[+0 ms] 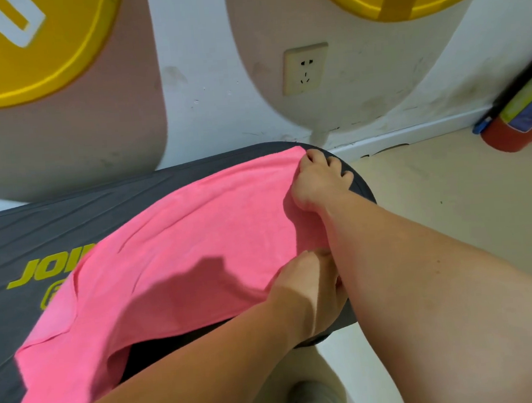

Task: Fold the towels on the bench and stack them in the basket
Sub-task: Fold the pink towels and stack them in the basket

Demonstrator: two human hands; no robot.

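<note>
Pink towel (198, 237) lies lengthwise along bench (39, 223), left end drooping over near edge; right hand (320, 181) pinches its far-right corner at bench's rounded end, left hand (311, 280) grips near-right corner

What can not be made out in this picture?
Head view.
Basket: not in frame.
Left hand, its fingertips: behind the right forearm.
Bench lettering: partly under the pink towel.
Fire extinguisher: cut by the right edge.
Pink towel's near end: cut by the bottom edge.

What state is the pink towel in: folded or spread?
Mostly spread: pink towel lies rumpled across bench; left hand, right hand grip its end.
</note>
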